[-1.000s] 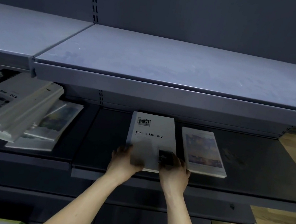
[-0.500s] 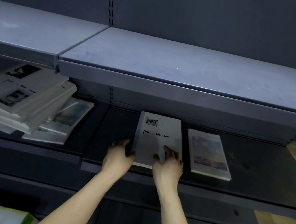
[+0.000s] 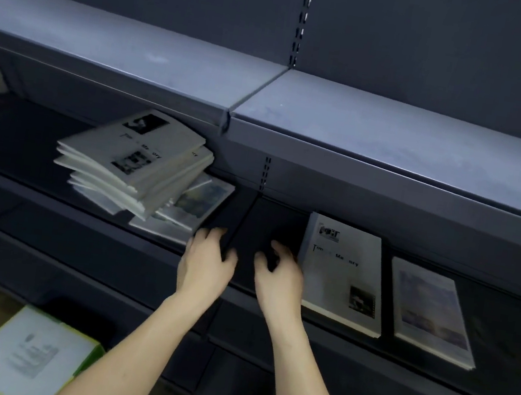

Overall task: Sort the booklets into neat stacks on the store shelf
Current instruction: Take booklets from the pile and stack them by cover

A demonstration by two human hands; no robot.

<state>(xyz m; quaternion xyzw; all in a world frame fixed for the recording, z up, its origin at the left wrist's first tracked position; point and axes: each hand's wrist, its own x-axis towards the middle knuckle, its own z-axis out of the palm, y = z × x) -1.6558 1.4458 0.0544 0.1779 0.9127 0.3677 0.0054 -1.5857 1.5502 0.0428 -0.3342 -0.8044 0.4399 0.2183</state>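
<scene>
Both hands hanging over the shelf point(image 3: 282, 221), fingers loosely curled, each grip holding nothing: left hand point(image 3: 207, 263), right hand point(image 3: 279, 278) just left of the white booklet point(image 3: 342, 274). Messy pile point(image 3: 136, 161) sitting further left.

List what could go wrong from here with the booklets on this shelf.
1. The messy pile of white booklets is fanned and tilted; pulling one out may topple the rest.
2. The picture-cover booklets lie partly under that pile and could be dragged off the shelf edge.
</scene>
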